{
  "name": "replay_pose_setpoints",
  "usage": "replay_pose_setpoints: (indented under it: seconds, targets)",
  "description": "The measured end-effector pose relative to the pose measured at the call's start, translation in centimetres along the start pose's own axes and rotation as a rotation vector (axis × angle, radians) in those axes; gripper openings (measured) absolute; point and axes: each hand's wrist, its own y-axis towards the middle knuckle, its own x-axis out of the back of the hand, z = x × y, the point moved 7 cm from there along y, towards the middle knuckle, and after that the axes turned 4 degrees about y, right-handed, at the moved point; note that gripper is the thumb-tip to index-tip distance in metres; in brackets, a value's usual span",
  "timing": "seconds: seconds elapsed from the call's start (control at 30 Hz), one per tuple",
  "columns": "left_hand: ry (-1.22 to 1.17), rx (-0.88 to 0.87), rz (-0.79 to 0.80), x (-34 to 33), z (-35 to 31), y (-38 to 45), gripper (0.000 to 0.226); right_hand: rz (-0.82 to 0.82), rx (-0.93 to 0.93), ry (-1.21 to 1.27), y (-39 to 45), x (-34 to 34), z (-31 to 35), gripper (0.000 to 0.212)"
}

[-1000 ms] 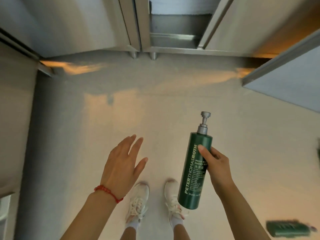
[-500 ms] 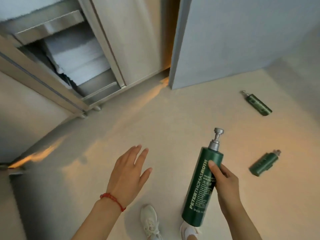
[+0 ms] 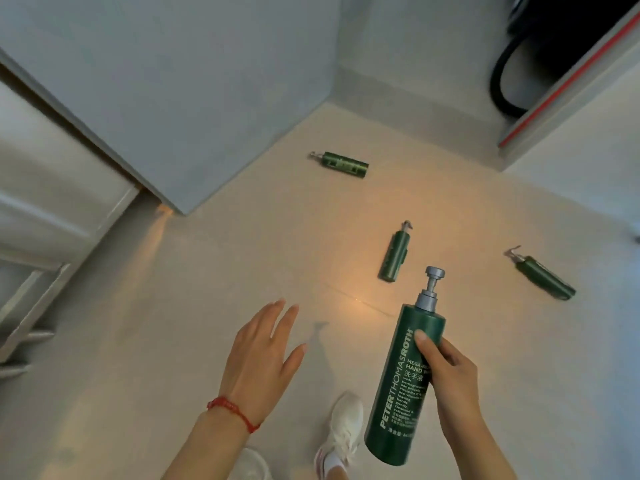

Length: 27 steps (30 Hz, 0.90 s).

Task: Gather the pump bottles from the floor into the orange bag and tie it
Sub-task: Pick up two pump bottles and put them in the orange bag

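I hold one dark green pump bottle [image 3: 403, 379] upright at five o'clock. Three more lie flat on the floor: at twelve [image 3: 343, 164], one [image 3: 394, 254] and three o'clock [image 3: 543, 279].

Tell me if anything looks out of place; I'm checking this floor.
Yes: three green pump bottles lie toppled and scattered on the floor, pointing different ways. No spill shows.

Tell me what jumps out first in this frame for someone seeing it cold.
The tall green pump bottle gripped upright in the right hand, low and right of centre, white lettering down its side. Beyond it, three more green bottles lie on the pale floor: far, middle and right. The left hand hovers open, a red bracelet at its wrist.
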Motion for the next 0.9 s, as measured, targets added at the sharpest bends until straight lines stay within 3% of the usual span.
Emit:
replay_pose_setpoints:
  seconds: [0.23,0.33,0.67,0.9]
  targets:
    - [-0.011,-0.115,0.033,-1.7,-9.7,7.0,0.069,-0.135,0.0,0.08,4.1,9.5,2.8,0.018]
    - [0.011,-0.146,0.037,-2.2,-11.6,10.1,0.052,-0.177,-0.011,0.115,6.0,11.5,3.5,0.026]
    - [0.088,-0.271,0.196,-3.7,-16.2,25.3,0.055,-0.255,-0.044,0.168,18.5,13.1,8.1,0.032]
    - [0.01,-0.38,0.18,-5.4,-21.2,37.8,0.052,-0.301,-0.076,0.199,28.3,13.9,9.2,0.037]
